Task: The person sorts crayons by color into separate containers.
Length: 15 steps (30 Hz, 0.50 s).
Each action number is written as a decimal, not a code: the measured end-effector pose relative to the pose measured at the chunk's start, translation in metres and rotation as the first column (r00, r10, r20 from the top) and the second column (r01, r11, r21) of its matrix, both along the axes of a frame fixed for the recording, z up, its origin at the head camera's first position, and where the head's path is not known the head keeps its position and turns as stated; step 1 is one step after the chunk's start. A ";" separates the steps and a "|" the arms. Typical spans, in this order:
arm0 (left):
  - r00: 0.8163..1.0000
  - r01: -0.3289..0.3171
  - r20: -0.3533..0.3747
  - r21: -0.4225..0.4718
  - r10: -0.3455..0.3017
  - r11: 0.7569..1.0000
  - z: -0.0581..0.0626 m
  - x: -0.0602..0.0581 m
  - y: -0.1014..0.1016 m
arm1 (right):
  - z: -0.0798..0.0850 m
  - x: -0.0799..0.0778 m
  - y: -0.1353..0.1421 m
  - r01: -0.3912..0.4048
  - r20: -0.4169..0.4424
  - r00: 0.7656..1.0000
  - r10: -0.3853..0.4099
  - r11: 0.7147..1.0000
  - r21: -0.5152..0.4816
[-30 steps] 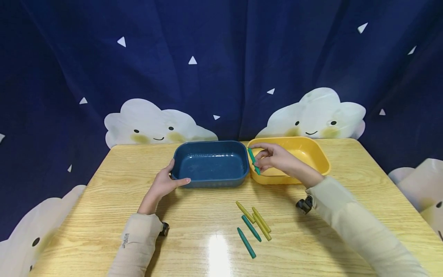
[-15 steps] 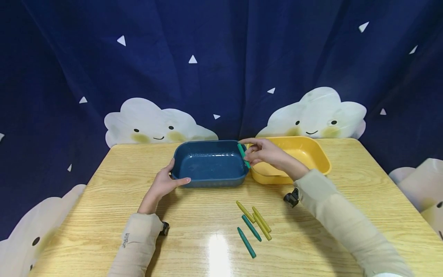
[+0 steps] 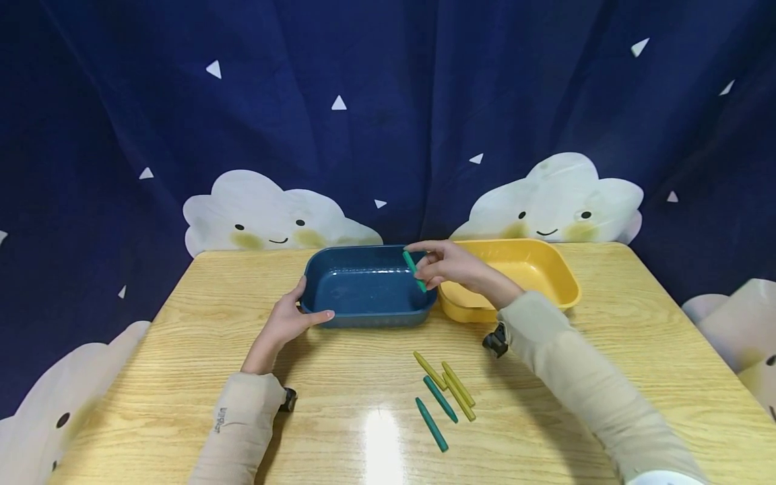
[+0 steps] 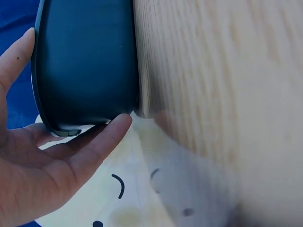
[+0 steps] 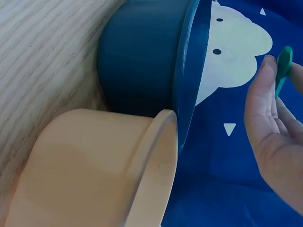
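Note:
My right hand [image 3: 451, 263] pinches a green crayon [image 3: 415, 271] between thumb and fingers, above the right end of a dark blue plastic bin [image 3: 370, 320]. In the right wrist view the crayon [image 5: 284, 66] shows nearly end-on at the fingertips. My left hand [image 3: 289, 320] grips the blue bin's left end, thumb along the front rim; the left wrist view has the fingers [image 4: 14, 61] spread about that end of the bin [image 4: 85, 61]. Nothing shows inside the blue bin.
A yellow bin [image 3: 545, 269] stands against the blue one on the right, partly behind my right forearm. Two green crayons [image 3: 432, 424] and three yellow crayons [image 3: 429, 370] lie on the wooden table [image 3: 339, 391] in front. A dark blue curtain [image 3: 388, 121] hangs behind.
My right hand has carried the green crayon leftward from over the yellow bin's left edge to over the blue bin's right end. The left hand and both bins have stayed put.

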State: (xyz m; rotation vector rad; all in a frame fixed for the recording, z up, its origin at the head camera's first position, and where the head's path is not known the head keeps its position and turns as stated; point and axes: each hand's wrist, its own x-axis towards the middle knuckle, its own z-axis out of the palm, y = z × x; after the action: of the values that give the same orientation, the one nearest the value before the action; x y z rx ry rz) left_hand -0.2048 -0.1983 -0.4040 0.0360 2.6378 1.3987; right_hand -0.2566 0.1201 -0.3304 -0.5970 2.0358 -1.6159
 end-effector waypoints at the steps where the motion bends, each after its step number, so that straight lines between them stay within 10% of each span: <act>1: 1.000 0.000 0.000 0.000 0.000 1.000 0.000 0.000 0.000 | 0.000 -0.001 -0.002 -0.007 -0.007 1.000 0.007 1.000 0.001; 15: 1.000 -0.008 0.008 -0.003 0.008 1.000 0.002 0.000 0.000 | 0.000 -0.011 -0.023 -0.011 -0.014 1.000 0.011 1.000 0.021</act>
State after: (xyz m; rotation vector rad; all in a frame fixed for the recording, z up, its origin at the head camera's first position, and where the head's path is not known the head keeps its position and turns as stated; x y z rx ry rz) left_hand -0.2047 -0.1988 -0.4022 0.0189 2.6366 1.3940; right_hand -0.2677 0.0971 -0.3301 -0.6128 2.0541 -1.5866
